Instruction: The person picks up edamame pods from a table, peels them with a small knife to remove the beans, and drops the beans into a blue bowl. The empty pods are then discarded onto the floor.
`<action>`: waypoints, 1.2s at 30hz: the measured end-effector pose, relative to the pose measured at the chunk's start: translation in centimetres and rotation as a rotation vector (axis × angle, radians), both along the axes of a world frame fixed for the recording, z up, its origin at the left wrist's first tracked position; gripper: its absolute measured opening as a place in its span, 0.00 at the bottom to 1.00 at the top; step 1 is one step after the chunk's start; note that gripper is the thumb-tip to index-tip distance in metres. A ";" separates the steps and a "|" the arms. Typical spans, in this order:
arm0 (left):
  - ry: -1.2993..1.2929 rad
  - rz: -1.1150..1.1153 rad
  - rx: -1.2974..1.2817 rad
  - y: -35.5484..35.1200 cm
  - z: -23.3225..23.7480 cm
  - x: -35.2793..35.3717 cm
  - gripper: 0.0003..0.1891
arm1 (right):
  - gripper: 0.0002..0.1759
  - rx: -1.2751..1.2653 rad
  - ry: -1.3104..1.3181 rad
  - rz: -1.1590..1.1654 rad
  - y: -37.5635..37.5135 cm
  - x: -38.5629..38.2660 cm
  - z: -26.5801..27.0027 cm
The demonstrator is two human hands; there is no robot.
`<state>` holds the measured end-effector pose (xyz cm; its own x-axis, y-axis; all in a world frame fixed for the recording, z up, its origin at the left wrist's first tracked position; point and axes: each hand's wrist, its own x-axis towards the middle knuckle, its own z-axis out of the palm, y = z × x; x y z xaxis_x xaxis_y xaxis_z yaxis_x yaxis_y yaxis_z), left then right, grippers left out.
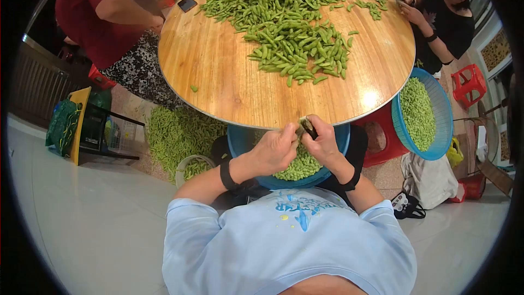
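My left hand point(278, 148) and my right hand point(322, 139) meet at the near edge of the round wooden table point(218, 76). Both are closed. A small dark object point(309, 128) shows in the fingers of my right hand; I cannot make out what it is. What my left fingers pinch is hidden. Beneath my hands, a blue basin point(237, 141) on my lap holds shelled green beans point(297, 168). Green pods point(297, 49) lie heaped on the table beyond my hands.
A blue basket point(448, 125) of beans stands at the right by a red stool point(385, 145). More pods point(174, 136) cover the floor at left, beside a white bucket point(180, 175). A phone point(187, 4) lies on the table. People stand or sit at both sides.
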<state>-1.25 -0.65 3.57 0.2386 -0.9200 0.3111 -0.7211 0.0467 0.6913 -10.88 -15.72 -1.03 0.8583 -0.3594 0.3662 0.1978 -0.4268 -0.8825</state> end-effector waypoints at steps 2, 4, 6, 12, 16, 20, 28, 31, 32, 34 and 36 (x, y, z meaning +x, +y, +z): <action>-0.019 0.034 -0.003 0.9 0.8 0.2 0.15 | 0.12 0.019 0.051 0.009 0.1 -0.1 0.0; -0.170 0.069 0.046 2.9 2.3 1.3 0.10 | 0.11 -0.061 0.053 0.086 -0.2 -0.8 -0.3; -0.364 0.077 0.581 5.7 4.6 3.1 0.05 | 0.09 -0.122 -0.016 0.190 -0.2 -1.2 0.1; -0.384 0.172 0.294 3.3 1.8 10.0 0.04 | 0.12 -0.123 0.020 0.146 0.5 -1.0 0.2; -0.409 0.279 0.008 -3.9 -1.2 13.1 0.06 | 0.13 0.161 0.094 0.149 0.7 -0.9 -0.2; -0.510 0.334 0.094 -6.7 -3.2 14.8 0.05 | 0.19 0.311 0.135 0.178 -0.1 -1.6 -0.5; -0.561 0.358 0.085 -5.5 -2.9 14.1 0.10 | 0.18 0.750 0.117 0.155 -0.4 -0.4 0.7; 0.151 0.324 0.199 -4.0 0.5 9.9 0.08 | 0.14 0.925 0.085 0.152 -0.4 0.2 1.0; 0.499 0.264 0.182 -3.5 0.7 8.8 0.09 | 0.13 1.018 0.083 0.191 -0.3 0.4 1.0; 0.858 0.201 0.170 -2.7 0.7 6.7 0.09 | 0.11 1.132 0.076 0.249 0.1 0.6 1.4; 0.961 0.108 0.138 -2.5 0.6 5.3 0.07 | 0.11 1.157 0.069 0.306 -0.1 0.6 1.4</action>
